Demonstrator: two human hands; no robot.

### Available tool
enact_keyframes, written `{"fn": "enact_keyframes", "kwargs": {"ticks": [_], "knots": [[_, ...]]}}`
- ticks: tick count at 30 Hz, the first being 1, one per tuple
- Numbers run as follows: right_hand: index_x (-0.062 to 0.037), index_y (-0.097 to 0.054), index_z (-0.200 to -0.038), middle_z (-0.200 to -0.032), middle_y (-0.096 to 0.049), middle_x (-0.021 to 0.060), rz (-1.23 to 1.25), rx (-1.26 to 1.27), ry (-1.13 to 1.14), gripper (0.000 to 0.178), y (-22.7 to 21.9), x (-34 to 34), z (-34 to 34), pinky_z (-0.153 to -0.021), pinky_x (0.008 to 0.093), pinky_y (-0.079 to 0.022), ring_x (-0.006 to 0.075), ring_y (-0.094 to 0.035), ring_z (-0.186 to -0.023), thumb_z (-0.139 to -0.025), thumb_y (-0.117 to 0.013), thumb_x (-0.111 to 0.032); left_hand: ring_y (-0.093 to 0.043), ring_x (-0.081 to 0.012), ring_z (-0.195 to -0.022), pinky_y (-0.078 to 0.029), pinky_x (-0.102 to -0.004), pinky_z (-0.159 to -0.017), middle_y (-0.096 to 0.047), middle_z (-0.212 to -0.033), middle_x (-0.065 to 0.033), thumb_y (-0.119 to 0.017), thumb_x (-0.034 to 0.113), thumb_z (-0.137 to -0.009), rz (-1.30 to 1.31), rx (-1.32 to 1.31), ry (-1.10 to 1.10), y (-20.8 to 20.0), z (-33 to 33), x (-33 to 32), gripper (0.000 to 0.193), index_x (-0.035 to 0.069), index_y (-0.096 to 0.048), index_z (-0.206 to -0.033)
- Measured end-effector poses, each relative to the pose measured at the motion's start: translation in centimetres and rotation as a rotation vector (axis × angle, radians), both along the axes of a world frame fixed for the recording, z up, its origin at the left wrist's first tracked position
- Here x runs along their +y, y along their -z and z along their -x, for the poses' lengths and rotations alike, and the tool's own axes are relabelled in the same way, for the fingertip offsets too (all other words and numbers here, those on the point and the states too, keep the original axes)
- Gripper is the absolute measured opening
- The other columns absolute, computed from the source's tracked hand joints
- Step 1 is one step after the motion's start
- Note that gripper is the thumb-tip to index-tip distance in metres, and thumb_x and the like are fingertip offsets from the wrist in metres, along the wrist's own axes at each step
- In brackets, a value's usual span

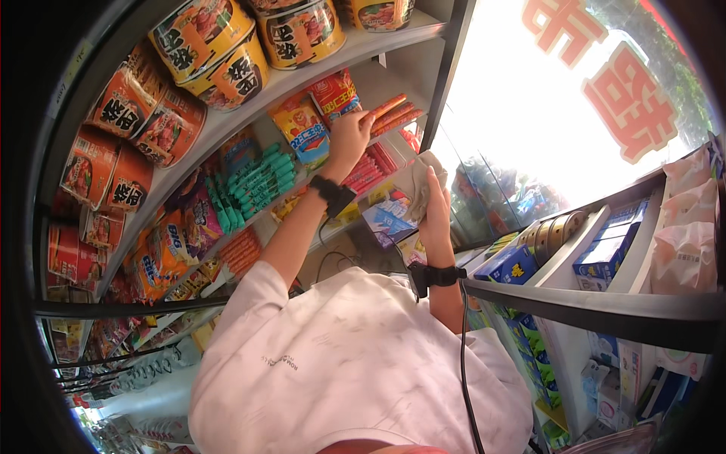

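Observation:
My left hand [349, 142] reaches to the shelf at the window end, its fingers closed on the near end of a red-orange wrapped stick [388, 107] that looks like a sausage. More such sticks [397, 119] lie right beside it. A greyish-beige cloth [421, 185] is gripped in my right hand [437, 208], which is held lower and further right, in front of the shelf. Yellow-and-blue snack bags [302, 130] and a red bag [335, 94] stand behind the left hand. Pink-red sticks [370, 168] fill the tier below it. Both wrists wear black bands with cables.
Cup and bucket noodles [208, 45] line the curved upper shelf [370, 47]. Teal-wrapped sticks [261, 184] and orange snack bags [162, 250] sit lower left. A bright window [499, 98] is ahead right. Blue boxes [612, 246] stand on the right shelf, whose dark edge [590, 305] is close to my right arm.

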State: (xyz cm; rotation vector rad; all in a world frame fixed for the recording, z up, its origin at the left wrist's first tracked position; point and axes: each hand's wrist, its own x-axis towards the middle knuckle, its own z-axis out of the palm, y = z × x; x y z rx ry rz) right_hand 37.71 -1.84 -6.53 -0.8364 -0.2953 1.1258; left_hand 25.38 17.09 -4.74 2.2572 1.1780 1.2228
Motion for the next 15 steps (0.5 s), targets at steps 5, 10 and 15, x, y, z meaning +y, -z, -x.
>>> {"fn": "enact_keyframes", "kwargs": {"ticks": [5,10,15], "knots": [[-0.0024,-0.056,-0.128,-0.114,-0.063,0.0044,-0.046,-0.022,0.027,0.038,0.2,-0.4,-1.8,-0.084,0.0272,-0.049,0.0126,-0.061,-0.102,-0.101,-0.057,-0.028,-0.068,-0.0365,-0.078,-0.053,-0.0435,-0.070,-0.069,-0.082,-0.0204,-0.065,0.019,-0.090,-0.110,0.168,-0.020,2.0,-5.9,3.2,0.021,-0.001,-0.072,-0.094],[-0.0023,-0.056,-0.127,-0.115,-0.064,0.0060,0.034,-0.056,0.048,0.037,-0.8,-0.4,-2.1,-0.085,0.0271,-0.050,0.0136,-0.062,-0.101,-0.100,-0.058,-0.028,-0.062,-0.0405,-0.093,-0.053,-0.0478,-0.083,-0.064,-0.100,-0.0242,-0.061,0.007,-0.087,-0.205,0.429,0.005,6.2,-6.5,6.9,0.013,-0.003,-0.067,-0.090],[-0.0014,-0.055,-0.127,-0.114,-0.064,0.0078,0.042,-0.032,0.029,0.039,-0.2,-0.3,-3.1,-0.078,0.0276,-0.054,0.0147,-0.064,-0.098,-0.100,-0.059,-0.029,-0.060,-0.0390,-0.109,-0.052,-0.0461,-0.089,-0.062,-0.113,-0.0266,-0.055,0.010,-0.092,0.116,0.340,0.105,2.9,-7.9,6.2,0.020,-0.007,-0.066,-0.095]]}}
